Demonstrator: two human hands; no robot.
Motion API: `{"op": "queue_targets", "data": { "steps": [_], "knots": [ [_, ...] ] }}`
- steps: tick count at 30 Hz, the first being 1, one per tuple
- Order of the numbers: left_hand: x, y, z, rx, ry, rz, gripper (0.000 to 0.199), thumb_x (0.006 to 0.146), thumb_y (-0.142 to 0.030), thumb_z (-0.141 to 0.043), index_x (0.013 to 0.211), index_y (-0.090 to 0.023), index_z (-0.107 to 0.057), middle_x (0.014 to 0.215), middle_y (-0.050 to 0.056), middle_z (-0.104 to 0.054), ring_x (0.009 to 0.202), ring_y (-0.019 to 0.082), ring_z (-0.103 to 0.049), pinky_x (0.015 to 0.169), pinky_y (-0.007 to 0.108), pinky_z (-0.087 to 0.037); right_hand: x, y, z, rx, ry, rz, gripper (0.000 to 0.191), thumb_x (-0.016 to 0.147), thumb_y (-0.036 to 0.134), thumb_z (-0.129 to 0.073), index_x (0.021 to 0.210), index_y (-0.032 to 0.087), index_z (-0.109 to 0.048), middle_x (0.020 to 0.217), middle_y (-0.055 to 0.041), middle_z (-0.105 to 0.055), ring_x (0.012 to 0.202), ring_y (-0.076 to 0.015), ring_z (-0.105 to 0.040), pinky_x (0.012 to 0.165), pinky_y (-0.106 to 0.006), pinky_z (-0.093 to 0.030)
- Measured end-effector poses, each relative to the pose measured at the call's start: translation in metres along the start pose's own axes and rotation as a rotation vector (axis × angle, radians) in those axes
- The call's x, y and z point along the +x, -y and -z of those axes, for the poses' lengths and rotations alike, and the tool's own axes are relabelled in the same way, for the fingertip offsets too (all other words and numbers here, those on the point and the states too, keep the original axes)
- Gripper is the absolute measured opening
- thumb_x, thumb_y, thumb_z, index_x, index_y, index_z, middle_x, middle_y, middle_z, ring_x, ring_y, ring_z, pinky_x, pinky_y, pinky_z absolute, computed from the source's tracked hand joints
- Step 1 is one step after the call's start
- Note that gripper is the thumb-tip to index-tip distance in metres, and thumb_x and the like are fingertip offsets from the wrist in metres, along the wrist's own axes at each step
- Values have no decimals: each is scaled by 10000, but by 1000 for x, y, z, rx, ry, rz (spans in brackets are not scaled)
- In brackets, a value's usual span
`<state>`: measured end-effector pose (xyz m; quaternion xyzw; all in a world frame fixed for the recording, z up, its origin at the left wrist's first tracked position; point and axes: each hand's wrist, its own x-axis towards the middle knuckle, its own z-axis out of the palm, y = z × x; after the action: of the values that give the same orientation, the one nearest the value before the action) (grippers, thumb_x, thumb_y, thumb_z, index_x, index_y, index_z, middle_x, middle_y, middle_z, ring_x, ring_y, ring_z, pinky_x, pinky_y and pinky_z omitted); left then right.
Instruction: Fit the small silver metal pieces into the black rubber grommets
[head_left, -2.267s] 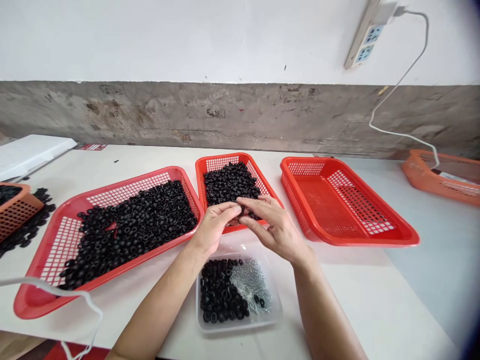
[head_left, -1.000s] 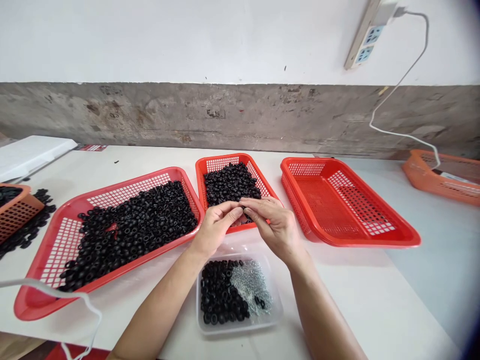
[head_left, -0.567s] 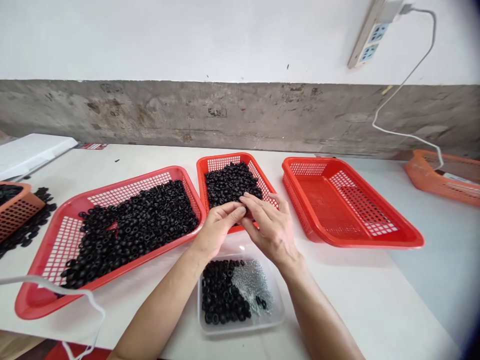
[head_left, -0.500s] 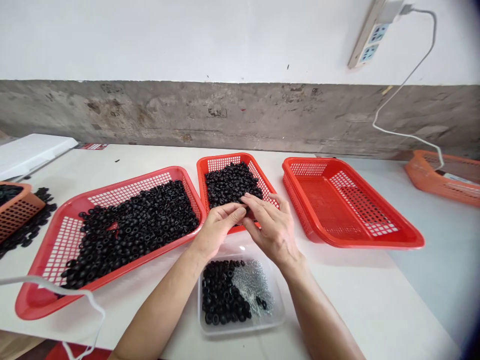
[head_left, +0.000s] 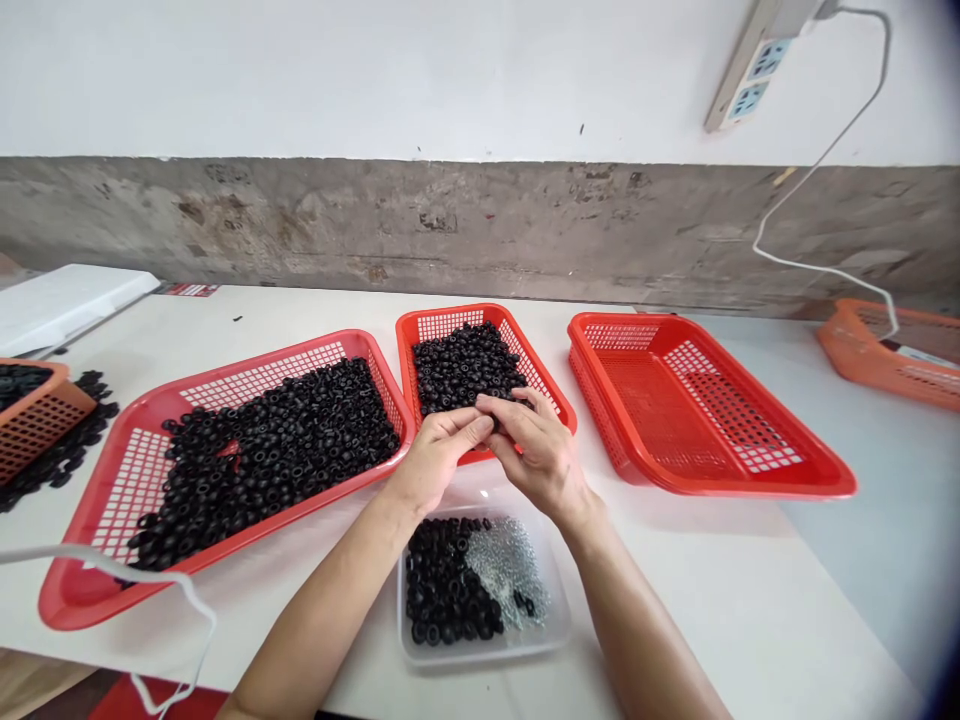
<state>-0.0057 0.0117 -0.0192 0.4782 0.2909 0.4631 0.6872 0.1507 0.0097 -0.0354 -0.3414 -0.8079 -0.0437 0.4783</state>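
Observation:
My left hand [head_left: 442,450] and my right hand [head_left: 541,450] meet over the near edge of the small red basket [head_left: 561,398]. Fingertips of both pinch a small black ring-shaped part [head_left: 495,424], mostly hidden by the fingers. Behind them, many similar black parts [head_left: 461,365] fill that basket. Below my wrists stands a clear plastic box [head_left: 555,600]; black rings [head_left: 442,590] lie in its left half and a heap of tiny shiny silvery pieces [head_left: 506,565] in its right.
A large red basket [head_left: 135,480] of black parts stands left, stacked red baskets [head_left: 630,440] right. An orange basket [head_left: 45,430] is far left beside loose black pieces; another orange basket [head_left: 855,345] is far right. A white cable [head_left: 161,576] crosses the lower left.
My right hand's fingers have drawn slightly lower and closer around the small black part. The left hand keeps its pinch. The whole view has shifted a little.

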Motion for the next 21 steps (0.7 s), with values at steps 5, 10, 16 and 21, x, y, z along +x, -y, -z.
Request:
{"op": "queue_targets", "data": {
  "steps": [5, 10, 16, 21],
  "knots": [
    [0, -2, -2, -46, 40, 5, 298, 834, -438, -768, 962, -175, -820, 912, 64, -766, 893, 193, -672, 907, 317, -498, -1, -2, -3, 74, -38, -64, 393, 972, 155, -611, 1347, 273, -600, 1163, -50, -770, 950, -194, -751, 1051, -431, -462],
    [2, 0, -6, -125, -104, 4, 221, 755, -379, -838, 842, -177, -809, 799, 23, -743, 756, 135, -650, 776, 252, -505, -1, -2, -1, 68, 18, -95, 413, 963, 154, -612, 1361, 262, -606, 1230, -72, -746, 1023, -222, -737, 1049, -458, -458],
    [4, 2, -3, -55, -153, 10, 242, 739, -384, -840, 846, -169, -810, 743, 17, -731, 709, 118, -627, 722, 231, -480, 4, 0, 11, 327, 113, -280, 415, 947, 288, -699, 1359, 288, -644, 1251, -60, -736, 1103, -243, -712, 1009, -444, -549],
    [3, 0, -3, -30, -105, 26, 272, 721, -407, -858, 837, -166, -814, 780, 37, -752, 759, 142, -650, 778, 260, -491, 7, -2, 16, 628, 10, -482, 151, 941, 260, -696, 1043, 300, -799, 1146, -27, -774, 1098, -218, -727, 979, -390, -603]
  ]
}}
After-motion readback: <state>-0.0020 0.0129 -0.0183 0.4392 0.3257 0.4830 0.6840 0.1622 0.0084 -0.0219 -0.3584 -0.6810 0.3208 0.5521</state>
